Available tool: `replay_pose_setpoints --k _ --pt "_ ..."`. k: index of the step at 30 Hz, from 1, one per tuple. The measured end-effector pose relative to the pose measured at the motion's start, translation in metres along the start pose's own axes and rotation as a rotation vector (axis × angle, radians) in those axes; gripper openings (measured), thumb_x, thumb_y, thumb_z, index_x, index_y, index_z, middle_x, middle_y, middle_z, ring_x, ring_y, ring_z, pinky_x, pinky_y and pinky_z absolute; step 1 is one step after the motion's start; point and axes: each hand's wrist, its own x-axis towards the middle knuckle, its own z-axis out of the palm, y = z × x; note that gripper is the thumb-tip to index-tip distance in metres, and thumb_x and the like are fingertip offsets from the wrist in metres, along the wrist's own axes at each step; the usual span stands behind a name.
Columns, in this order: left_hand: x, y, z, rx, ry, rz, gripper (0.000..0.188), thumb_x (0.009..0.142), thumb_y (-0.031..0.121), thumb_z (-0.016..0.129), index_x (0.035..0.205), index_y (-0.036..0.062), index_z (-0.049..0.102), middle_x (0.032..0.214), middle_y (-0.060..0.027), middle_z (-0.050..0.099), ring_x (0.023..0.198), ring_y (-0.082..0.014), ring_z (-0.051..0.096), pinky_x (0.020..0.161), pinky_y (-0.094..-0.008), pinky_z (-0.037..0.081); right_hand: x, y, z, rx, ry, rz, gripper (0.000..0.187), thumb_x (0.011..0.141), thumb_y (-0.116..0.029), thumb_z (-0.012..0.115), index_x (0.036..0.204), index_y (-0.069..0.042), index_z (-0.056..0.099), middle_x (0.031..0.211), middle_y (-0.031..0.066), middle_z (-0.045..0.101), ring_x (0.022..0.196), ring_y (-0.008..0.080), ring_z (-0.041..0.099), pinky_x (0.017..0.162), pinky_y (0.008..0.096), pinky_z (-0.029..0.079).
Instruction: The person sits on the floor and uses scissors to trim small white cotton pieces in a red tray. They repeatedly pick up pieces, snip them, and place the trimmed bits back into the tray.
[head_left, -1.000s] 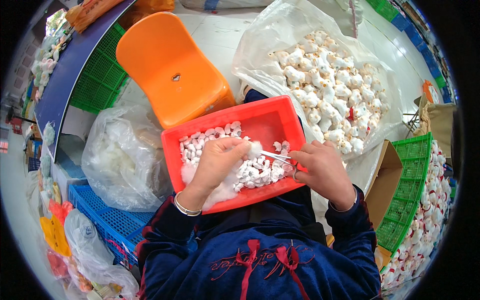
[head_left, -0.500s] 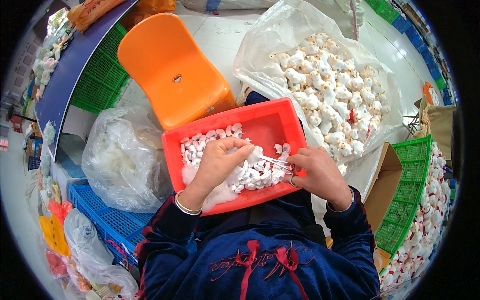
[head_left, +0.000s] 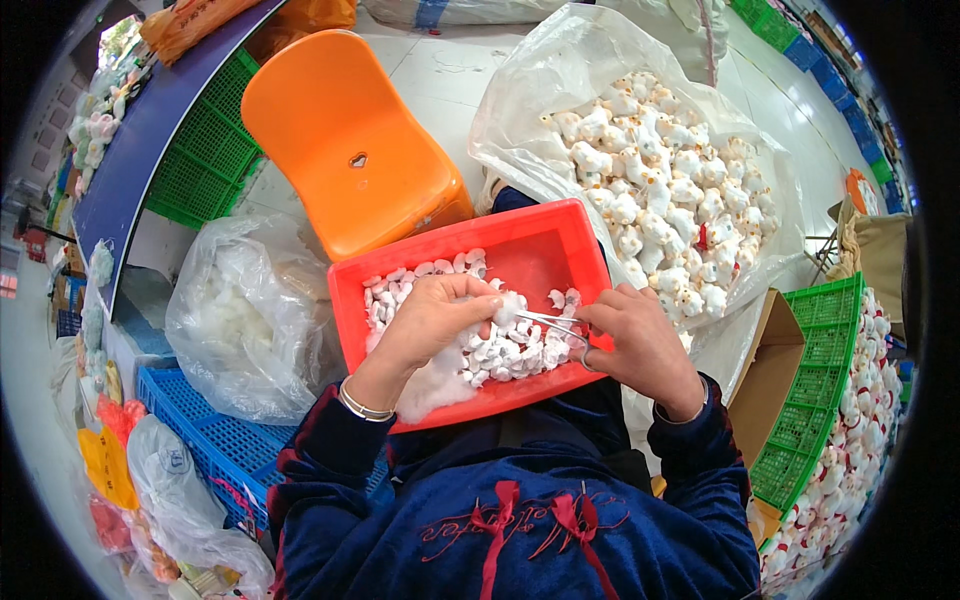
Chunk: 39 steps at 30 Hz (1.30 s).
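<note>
A red tub (head_left: 583, 245) lies across my lap, holding many small white fabric pieces (head_left: 500, 352) and a loose clump of fluffy white stuffing (head_left: 436, 385) on its near left side. Above it, my left hand (head_left: 437, 318) is closed, pinching a small white piece (head_left: 509, 306) between thumb and fingers. My right hand (head_left: 643, 345) grips ring-handled metal forceps (head_left: 548, 319), with a finger loop showing under the fingers. The forceps point left, and their tips meet the white piece, where they are hidden.
An orange chair (head_left: 350, 150) stands beyond the tub. Plastic bags hold stuffing (head_left: 235, 320) on the left and white plush figures (head_left: 670, 190) at the far right. A blue crate (head_left: 225, 435) stands left; a cardboard box (head_left: 768, 365) and green crate (head_left: 815, 390) stand right.
My left hand has shifted slightly and its fingers have changed their hold around the white piece. The forceps stay in my right hand with their tips at that piece.
</note>
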Motion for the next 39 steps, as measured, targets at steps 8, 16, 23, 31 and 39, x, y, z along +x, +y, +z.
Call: replay_pose_setpoints --k 8,16,23,31,39 --pt "-0.002 -0.010 0.003 -0.138 0.127 0.152 0.012 0.093 0.012 0.071 0.096 0.0013 0.072 0.086 -0.0011 0.070 0.070 -0.0046 0.060 0.066 -0.0200 0.048 -0.004 0.005 -0.011 0.049 -0.065 0.042 0.070 0.066 -0.031 0.088 0.127 -0.006 0.064 0.114 0.0132 0.062 0.112 0.0335 0.055 0.097 0.0427 0.044" --pt "-0.005 -0.008 0.024 -0.146 0.213 0.214 0.007 0.096 0.009 0.068 0.101 0.0043 0.069 0.088 0.0004 0.068 0.073 -0.0048 0.059 0.066 -0.0190 0.048 0.002 0.005 0.008 0.090 0.070 -0.027 0.070 0.067 -0.032 0.089 0.127 -0.005 0.065 0.117 0.0135 0.063 0.115 0.0333 0.056 0.096 0.0430 0.044" --pt "-0.003 -0.014 0.020 -0.141 0.191 0.238 0.009 0.096 0.010 0.069 0.101 0.0028 0.072 0.090 -0.0006 0.070 0.076 -0.0052 0.061 0.069 -0.0197 0.050 -0.001 0.003 -0.011 0.008 -0.104 0.065 0.039 0.073 -0.022 0.081 0.110 -0.011 0.073 0.092 0.0064 0.068 0.092 0.0292 0.063 0.076 0.0422 0.042" --pt "-0.005 -0.014 0.026 -0.101 0.218 0.212 0.009 0.097 0.009 0.068 0.100 0.0020 0.071 0.088 -0.0017 0.071 0.074 -0.0057 0.062 0.069 -0.0205 0.051 0.002 0.005 -0.002 0.009 -0.003 -0.011 0.047 0.071 -0.023 0.082 0.114 -0.010 0.070 0.099 0.0093 0.067 0.100 0.0307 0.061 0.084 0.0430 0.045" --pt "-0.002 -0.023 0.027 -0.267 0.276 0.260 0.009 0.098 0.010 0.065 0.102 0.0026 0.069 0.089 -0.0018 0.069 0.074 -0.0063 0.061 0.068 -0.0204 0.050 0.004 -0.009 0.004 -0.042 0.186 -0.007 0.049 0.072 -0.024 0.084 0.117 -0.011 0.071 0.100 0.0071 0.065 0.104 0.0285 0.059 0.089 0.0424 0.042"
